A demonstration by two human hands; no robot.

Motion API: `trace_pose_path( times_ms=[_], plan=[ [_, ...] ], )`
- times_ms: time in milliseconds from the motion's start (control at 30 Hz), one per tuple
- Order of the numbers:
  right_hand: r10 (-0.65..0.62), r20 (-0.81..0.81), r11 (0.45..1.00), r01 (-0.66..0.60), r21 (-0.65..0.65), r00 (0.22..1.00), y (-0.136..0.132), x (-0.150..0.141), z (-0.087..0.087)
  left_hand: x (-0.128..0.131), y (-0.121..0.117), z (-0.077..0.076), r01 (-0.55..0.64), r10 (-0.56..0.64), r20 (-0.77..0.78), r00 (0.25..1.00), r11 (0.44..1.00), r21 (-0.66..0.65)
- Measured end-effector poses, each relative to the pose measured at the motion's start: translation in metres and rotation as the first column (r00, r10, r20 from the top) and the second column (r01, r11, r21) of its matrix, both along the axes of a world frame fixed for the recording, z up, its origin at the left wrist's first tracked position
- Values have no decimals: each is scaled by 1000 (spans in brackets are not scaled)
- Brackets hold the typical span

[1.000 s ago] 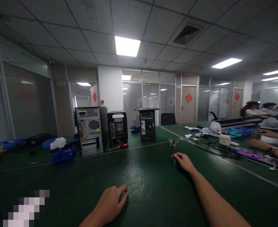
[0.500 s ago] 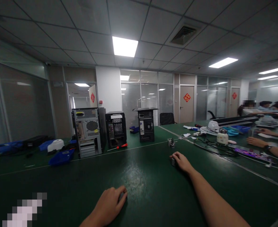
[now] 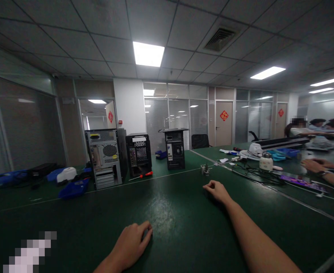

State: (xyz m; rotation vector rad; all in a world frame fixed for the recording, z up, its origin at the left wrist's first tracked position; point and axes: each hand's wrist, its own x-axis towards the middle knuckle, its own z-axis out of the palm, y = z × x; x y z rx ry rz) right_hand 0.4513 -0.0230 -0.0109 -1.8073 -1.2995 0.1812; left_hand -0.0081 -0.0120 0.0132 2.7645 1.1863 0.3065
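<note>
On the green tabletop [image 3: 178, 212], my left hand [image 3: 131, 242] rests low in the middle with its fingers curled and thumb near the forefinger. Whatever lies between them is too dark to make out. Farther out to the right, my right hand [image 3: 218, 192] is closed in a pinch close above the table, its contents hidden by the fingers. Just beyond it stand small grey metal pieces [image 3: 204, 170], apart from the fingertips.
Several open computer cases [image 3: 104, 159] line the back, with a red-handled screwdriver [image 3: 146, 174] in front. Blue trays [image 3: 73, 188] lie left. Black cables [image 3: 257, 175], a cream container [image 3: 265, 163] and a purple board [image 3: 300, 183] lie right, near a co-worker's hands [image 3: 314, 167].
The view has turned slightly right. A small grey piece seen under my right fingers earlier no longer shows. Both hands stay nearly in place. The co-worker's hands have come closer together.
</note>
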Motion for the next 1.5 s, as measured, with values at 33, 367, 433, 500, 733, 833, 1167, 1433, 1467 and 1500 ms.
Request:
trace_pose_path(
  times_ms=[33,367,433,500,733,833,1167,1433,1467,1500],
  plan=[
    [16,15,1000,-16,2,1000,-1,-1,1,0,0,0,-2,2,-2,1000,1000,-2],
    [168,124,982,-154,-113,978,-15,-16,14,0,0,1,4,-4,10,1000,1000,5],
    [179,177,978,-156,-136,968,-14,-25,19,0,1,1,-1,1,8,1000,1000,5],
    [219,238,971,-188,-147,946,-13,-41,26,0,1,0,2,-2,5,1000,1000,5],
    [563,421,823,-528,-208,712,-14,-154,54,1,-1,3,-24,24,10,1000,1000,5],
    [682,459,713,-658,-242,570,-19,-206,55,2,-3,5,-34,34,19,999,999,-3],
    [687,554,678,-689,-255,471,-28,-250,50,-1,-4,4,14,-14,-7,1000,1000,2],
    [671,630,666,-691,-281,390,-25,-257,46,-1,-2,2,-12,12,-5,1000,1000,12],
    [668,639,668,-685,-291,380,-25,-256,46,0,-2,2,-14,14,-1,1000,1000,15],
    [664,645,674,-677,-297,378,-24,-255,47,0,-3,2,-18,18,3,1000,1000,15]
  ],
)
